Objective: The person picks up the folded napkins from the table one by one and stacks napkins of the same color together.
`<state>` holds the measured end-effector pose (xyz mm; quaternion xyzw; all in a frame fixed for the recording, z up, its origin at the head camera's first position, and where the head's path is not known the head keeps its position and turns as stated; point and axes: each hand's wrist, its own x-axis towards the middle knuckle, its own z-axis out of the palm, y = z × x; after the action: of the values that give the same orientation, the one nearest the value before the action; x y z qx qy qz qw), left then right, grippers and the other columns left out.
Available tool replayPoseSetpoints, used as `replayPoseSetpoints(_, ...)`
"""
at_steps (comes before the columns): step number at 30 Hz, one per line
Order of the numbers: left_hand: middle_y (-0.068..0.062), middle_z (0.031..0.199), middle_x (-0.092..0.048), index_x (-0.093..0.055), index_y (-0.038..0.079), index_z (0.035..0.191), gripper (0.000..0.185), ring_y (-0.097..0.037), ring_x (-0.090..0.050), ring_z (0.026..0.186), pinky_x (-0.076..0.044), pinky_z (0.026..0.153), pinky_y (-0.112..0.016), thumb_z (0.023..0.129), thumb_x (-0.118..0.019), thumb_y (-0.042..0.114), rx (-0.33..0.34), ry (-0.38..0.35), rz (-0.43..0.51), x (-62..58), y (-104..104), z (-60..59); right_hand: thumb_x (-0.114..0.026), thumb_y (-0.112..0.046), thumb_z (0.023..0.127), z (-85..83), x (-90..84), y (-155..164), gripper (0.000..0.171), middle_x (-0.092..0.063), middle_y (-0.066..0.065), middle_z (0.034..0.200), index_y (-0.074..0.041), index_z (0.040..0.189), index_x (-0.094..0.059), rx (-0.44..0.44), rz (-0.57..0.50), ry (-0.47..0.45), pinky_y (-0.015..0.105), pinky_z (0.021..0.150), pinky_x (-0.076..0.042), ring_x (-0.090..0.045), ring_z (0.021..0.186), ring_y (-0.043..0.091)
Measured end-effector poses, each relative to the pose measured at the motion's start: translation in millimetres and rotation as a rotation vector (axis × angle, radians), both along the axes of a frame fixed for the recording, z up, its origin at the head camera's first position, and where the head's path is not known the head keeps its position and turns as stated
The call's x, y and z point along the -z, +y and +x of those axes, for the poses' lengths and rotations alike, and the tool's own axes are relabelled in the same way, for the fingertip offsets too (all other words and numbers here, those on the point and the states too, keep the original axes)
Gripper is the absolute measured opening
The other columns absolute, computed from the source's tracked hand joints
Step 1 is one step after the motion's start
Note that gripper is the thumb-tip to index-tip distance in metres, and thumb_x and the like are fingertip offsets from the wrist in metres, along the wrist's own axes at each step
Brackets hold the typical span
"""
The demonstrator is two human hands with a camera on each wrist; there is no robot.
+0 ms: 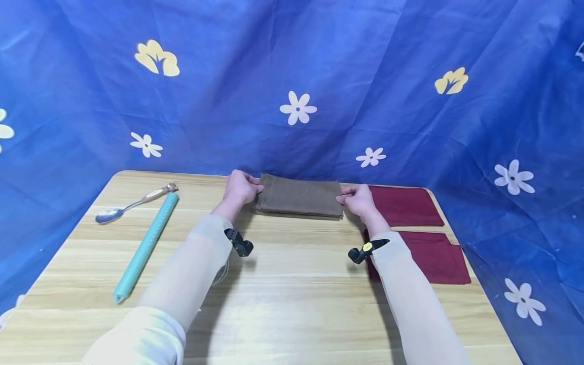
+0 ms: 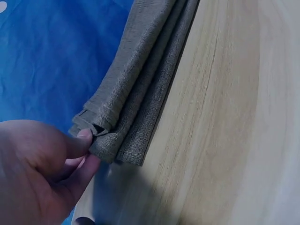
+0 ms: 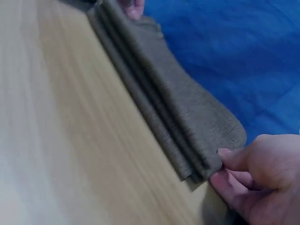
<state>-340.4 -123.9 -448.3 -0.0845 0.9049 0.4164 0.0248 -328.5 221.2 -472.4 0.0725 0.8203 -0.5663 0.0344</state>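
Note:
A folded brown cloth (image 1: 298, 196) lies at the far middle of the wooden table (image 1: 292, 294). My left hand (image 1: 240, 186) pinches its left end, where the stacked layers (image 2: 136, 93) show in the left wrist view, thumb and fingers (image 2: 84, 140) closed on the corner. My right hand (image 1: 358, 198) pinches the right end; the right wrist view shows its fingertips (image 3: 225, 161) on the layered edge of the cloth (image 3: 178, 108). The cloth rests flat on the table between both hands.
Two dark red cloths (image 1: 403, 205) (image 1: 438, 257) lie at the right of the table. A spoon (image 1: 130, 205) and a turquoise rod (image 1: 146, 246) lie at the left. A blue flowered sheet (image 1: 296, 86) hangs behind and around the table.

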Motion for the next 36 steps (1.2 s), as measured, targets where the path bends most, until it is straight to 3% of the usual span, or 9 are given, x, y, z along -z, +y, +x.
replayPoseSetpoints(9,-0.017,0.114,-0.074,-0.077,0.002,0.101,0.023,-0.035,-0.064,0.116,-0.048,0.108,-0.045,0.096,-0.082,0.024,0.016,-0.033,-0.063,-1.3,-3.1,8.8,-0.081,0.003,0.091,-0.4,4.2,1.4,0.03,-0.073,0.017,0.097,0.015,0.117,-0.07,0.011,0.029,0.014,0.032,0.074,-0.064,-0.069,0.076,0.011)
replayPoseSetpoints(18,-0.017,0.118,-0.071,-0.076,0.002,0.105,0.026,-0.035,-0.062,0.119,-0.048,0.109,-0.044,0.098,-0.079,0.027,0.018,-0.084,-0.046,-0.1,-3.2,9.4,-0.084,0.0,0.089,-0.4,2.4,1.7,0.031,-0.076,0.019,0.098,0.012,0.115,-0.073,0.025,0.079,0.022,0.026,0.068,-0.062,-0.069,0.071,0.009)
replayPoseSetpoints(27,-0.019,0.119,-0.073,-0.078,0.0,0.107,0.024,-0.035,-0.064,0.117,-0.048,0.109,-0.045,0.094,-0.084,0.02,0.051,-0.055,-0.026,-6.9,-8.3,12.8,-0.076,0.011,0.092,4.2,-9.6,5.0,0.031,-0.075,0.028,0.105,0.018,0.12,-0.068,-0.039,-0.025,0.006,0.038,0.078,-0.064,-0.074,0.081,0.015)
replayPoseSetpoints(32,-0.017,0.111,-0.076,-0.078,0.001,0.107,0.024,-0.029,-0.069,0.103,-0.053,0.101,-0.041,0.091,-0.087,0.017,0.063,-0.05,0.014,-13.1,-11.8,15.8,-0.074,0.012,0.092,8.2,-18.1,10.4,0.03,-0.074,0.03,0.108,0.018,0.121,-0.068,-0.062,-0.04,0.014,0.043,0.083,-0.063,-0.075,0.084,0.019)
replayPoseSetpoints(36,-0.018,0.109,-0.076,-0.077,-0.001,0.111,0.025,-0.026,-0.075,0.086,-0.062,0.084,-0.038,0.09,-0.086,0.011,0.052,-0.068,0.109,-18.6,-15.0,19.1,-0.074,0.01,0.093,12.7,-24.4,14.6,0.031,-0.074,0.03,0.109,0.017,0.123,-0.068,-0.089,-0.012,0.027,0.044,0.085,-0.063,-0.074,0.084,0.017)
